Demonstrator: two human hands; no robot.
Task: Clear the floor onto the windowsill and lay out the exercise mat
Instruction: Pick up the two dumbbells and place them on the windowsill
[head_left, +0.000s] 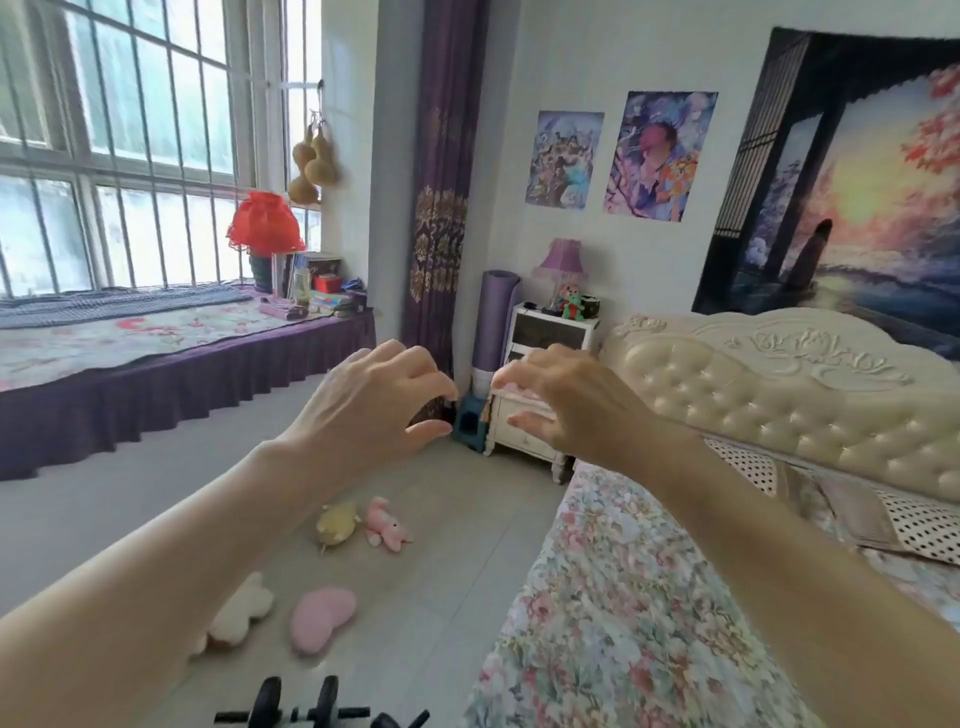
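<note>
From the head view, we've got both hands up in front of us with nothing in them: the left hand (379, 400) has its fingers curled loosely and apart, and the right hand (566, 405) is spread the same way, so neither grip is on anything.

The floor (457, 519) between the bed (623, 597) and the windowsill (156, 332) hasn't been cleared yet. There's a yellow plush (336, 524) right beside a pink plush (387, 525), then nearer us a white cloud-shaped cushion (244, 610) next to a pink bean-shaped cushion (322, 618), and some dark dumbbells (301, 709) at the bottom edge. The rolled purple exercise mat (493, 317) is standing upright in the far corner, between the curtain (441, 208) and the white nightstand (540, 395).

Our take: start with the soft stuff, since it's light and squashy, so grab one piece per hand and drop it on the bare stretch of windowsill away from the red lamp (266, 228) and the books. The dumbbells probably want a full wrap around the bar, one at a time. Only pull the mat out once the tiles are clear, or it'll unroll lumpy.
</note>
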